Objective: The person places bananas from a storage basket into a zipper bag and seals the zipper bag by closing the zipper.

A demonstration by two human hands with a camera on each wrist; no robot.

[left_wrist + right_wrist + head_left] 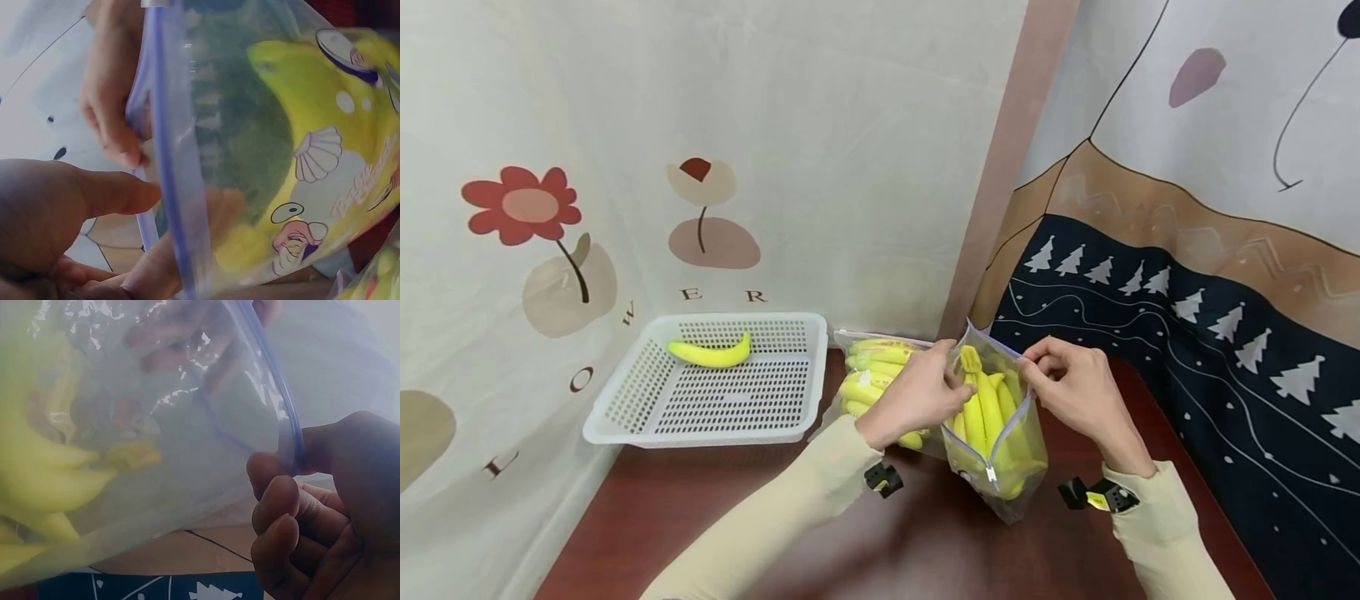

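Note:
A clear zip bag (1028, 446) with a purple seal stands on the table with its mouth spread apart. Yellow bananas (987, 412) fill it, stems toward the opening. My left hand (917, 393) pinches the left side of the rim; in the left wrist view the thumb (122, 192) and a finger lie on either side of the purple strip. On the opposite side, my right hand (1078, 392) pinches the rim between thumb and index finger, its other fingers curled. A white slider (991, 475) sits at the near end of the seal. Cartoon prints decorate the bag's side.
Behind my left hand lies another zip bag (844, 336) of bananas, partly covered by that hand. A white perforated basket (700, 440) at the left holds a single banana (711, 355). Printed curtains (865, 167) hang close behind and to the right of the dark red table (722, 533).

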